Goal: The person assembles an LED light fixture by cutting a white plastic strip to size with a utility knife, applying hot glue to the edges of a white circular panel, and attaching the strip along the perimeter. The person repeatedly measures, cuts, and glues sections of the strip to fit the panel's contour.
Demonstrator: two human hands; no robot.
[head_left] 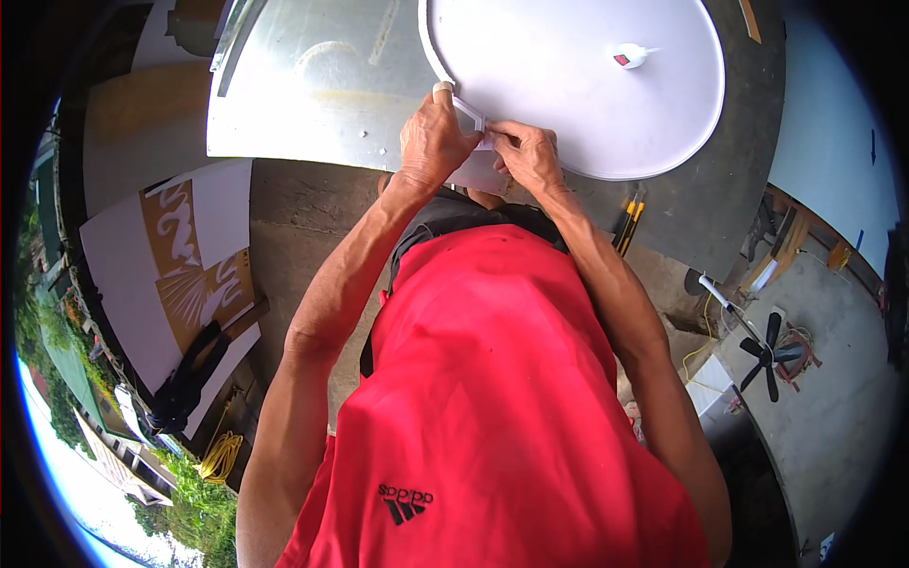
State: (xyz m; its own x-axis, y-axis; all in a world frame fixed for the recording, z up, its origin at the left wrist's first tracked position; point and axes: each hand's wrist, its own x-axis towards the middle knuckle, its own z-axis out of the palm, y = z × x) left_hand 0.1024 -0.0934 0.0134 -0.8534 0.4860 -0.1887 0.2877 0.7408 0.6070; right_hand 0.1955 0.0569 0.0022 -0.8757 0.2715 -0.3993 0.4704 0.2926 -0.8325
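Observation:
A large white panel with a rounded outline lies on the work surface in front of me. Along its left edge runs a narrow white strip, whose bent end reaches between my hands. My left hand is closed on this strip beside the panel's rim, with a pale wrap around one fingertip. Just to the right, my right hand pinches the strip's end near the panel's lower left edge; its fingertips partly cover it. On the panel stands a small white bottle with a red mark.
Under the panel are a shiny metal sheet with small white bits and a dark board. Two yellow-and-black cutters lie near my right forearm. A black-bladed fan is at the right; white sheets stand left.

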